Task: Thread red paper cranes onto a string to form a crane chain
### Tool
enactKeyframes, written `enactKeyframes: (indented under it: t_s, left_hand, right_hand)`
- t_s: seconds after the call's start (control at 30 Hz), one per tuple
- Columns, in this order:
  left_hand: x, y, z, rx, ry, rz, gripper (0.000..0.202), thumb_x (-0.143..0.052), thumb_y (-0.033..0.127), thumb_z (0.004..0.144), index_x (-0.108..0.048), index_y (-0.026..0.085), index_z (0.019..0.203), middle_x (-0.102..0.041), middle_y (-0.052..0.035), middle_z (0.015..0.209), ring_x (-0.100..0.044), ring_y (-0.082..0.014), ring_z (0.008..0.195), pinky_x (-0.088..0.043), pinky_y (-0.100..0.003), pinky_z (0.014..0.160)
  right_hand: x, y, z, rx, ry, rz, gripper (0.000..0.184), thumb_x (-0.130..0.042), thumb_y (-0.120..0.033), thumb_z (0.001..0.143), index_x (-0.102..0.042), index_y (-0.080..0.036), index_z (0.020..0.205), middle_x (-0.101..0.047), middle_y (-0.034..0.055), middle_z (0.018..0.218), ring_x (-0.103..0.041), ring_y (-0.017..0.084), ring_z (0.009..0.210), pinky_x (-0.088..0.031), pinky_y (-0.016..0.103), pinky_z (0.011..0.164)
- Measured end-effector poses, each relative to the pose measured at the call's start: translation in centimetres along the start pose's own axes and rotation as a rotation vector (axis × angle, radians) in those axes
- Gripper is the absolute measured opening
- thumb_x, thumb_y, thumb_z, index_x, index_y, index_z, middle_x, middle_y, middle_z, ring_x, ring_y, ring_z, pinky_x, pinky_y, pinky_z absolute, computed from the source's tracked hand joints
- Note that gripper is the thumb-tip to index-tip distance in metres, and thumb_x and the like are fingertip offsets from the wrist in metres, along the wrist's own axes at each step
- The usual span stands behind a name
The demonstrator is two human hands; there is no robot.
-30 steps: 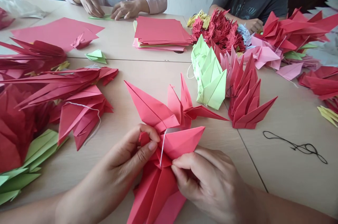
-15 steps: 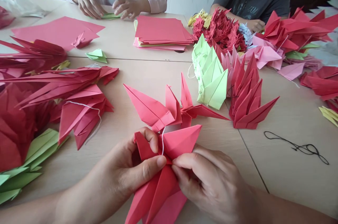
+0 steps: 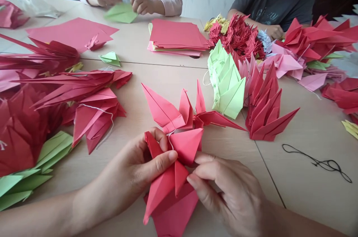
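Observation:
My left hand (image 3: 142, 170) pinches a red folded paper crane (image 3: 165, 185) near its middle, with the thumb on top. My right hand (image 3: 223, 188) grips the crane's right side between thumb and fingers; some of those fingertips are hidden behind the paper. A white string (image 3: 169, 142) runs from under my left thumb toward another red paper crane (image 3: 162, 112) just beyond, whose wings spread on the table. Below the held crane, a lighter pink-red folded piece (image 3: 176, 214) shows between my forearms; whether it is joined to the crane I cannot tell.
Green folded cranes (image 3: 226, 80) and a red stack of them (image 3: 265, 114) stand ahead right. A black cord (image 3: 321, 162) lies at right. Red folded pieces (image 3: 95, 117) crowd the left. Beyond the paper stack (image 3: 179, 34), a person's hands (image 3: 142, 4) hold green paper.
My right hand has shifted slightly down and right, and the held crane's flaps have changed position. Across the table, the person has lifted the green paper. The view has shifted slightly.

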State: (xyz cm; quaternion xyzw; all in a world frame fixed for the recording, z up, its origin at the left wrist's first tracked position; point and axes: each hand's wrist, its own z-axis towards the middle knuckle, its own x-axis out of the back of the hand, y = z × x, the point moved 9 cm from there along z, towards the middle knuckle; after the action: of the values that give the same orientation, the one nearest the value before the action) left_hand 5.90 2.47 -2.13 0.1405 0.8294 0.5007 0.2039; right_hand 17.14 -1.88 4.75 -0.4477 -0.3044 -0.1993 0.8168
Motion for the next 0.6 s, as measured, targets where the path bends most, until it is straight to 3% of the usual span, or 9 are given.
enactKeyframes:
  t_s: [0.13, 0.37, 0.6]
  left_hand:
    - [-0.2, -0.1, -0.1, -0.024, -0.035, 0.041, 0.031, -0.064, 0.041, 0.082, -0.045, 0.019, 0.070, -0.047, 0.0048, 0.065, -0.040, -0.0087, 0.057, -0.039, -0.017, 0.051]
    - [-0.4, 0.0, -0.1, -0.064, -0.030, 0.116, 0.031, -0.060, 0.040, 0.085, -0.044, 0.019, 0.069, -0.048, 0.0037, 0.067, -0.040, -0.0090, 0.058, -0.040, -0.018, 0.052]
    - [-0.1, -0.4, -0.1, -0.029, -0.020, 0.058, 0.030, -0.063, 0.041, 0.082, -0.046, 0.019, 0.069, -0.048, 0.0048, 0.063, -0.041, -0.0087, 0.055, -0.039, -0.017, 0.048]
  right_hand:
    - [0.2, 0.2, 0.1, -0.008, 0.019, 0.010, 0.013, -0.050, -0.026, 0.096, -0.057, -0.018, 0.089, -0.065, -0.0030, 0.068, -0.062, 0.007, 0.059, -0.049, 0.016, 0.062]
    - [0.2, 0.6, -0.1, -0.044, 0.022, -0.060, 0.010, -0.047, -0.017, 0.092, -0.056, -0.019, 0.088, -0.067, -0.0025, 0.068, -0.062, 0.008, 0.056, -0.048, 0.017, 0.058]
    - [-0.3, -0.8, -0.2, 0.089, -0.008, -0.066, 0.013, -0.047, -0.008, 0.089, -0.057, -0.018, 0.088, -0.065, -0.0004, 0.067, -0.062, 0.010, 0.057, -0.051, 0.019, 0.061]
